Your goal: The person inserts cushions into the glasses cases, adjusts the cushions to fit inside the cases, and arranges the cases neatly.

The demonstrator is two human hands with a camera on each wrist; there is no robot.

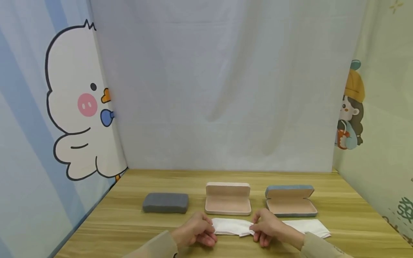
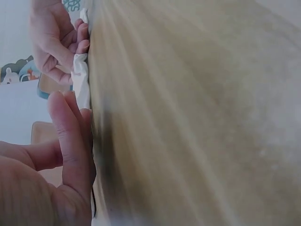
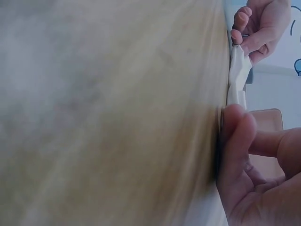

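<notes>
Left grip [image 1: 199, 230] and right grip [image 1: 267, 227]: fingers closed, each pinches one end of a white cloth [image 1: 230, 227], lower centre of the head frame. Cloth: probably light, soft, limp; best taken by its ends. Just above: open pink case [image 1: 227, 206]. Second cloth [image 1: 308, 227]: head frame, lower right; absent from right-wrist view.

Your head camera looks forward and down from above and behind the left grip [image 1: 197, 229] and the right grip [image 1: 266, 227], far enough back to take in the bench [image 1: 126, 229] and the pale curtain [image 1: 222, 89] beyond them. Your left wrist camera sits close by the left grip, low over the bench, facing across to the right grip (its picture lies on its side). Your right wrist camera mirrors that, facing the left grip. Both wrist views share the white cloth [image 1: 230, 227] between.
</notes>
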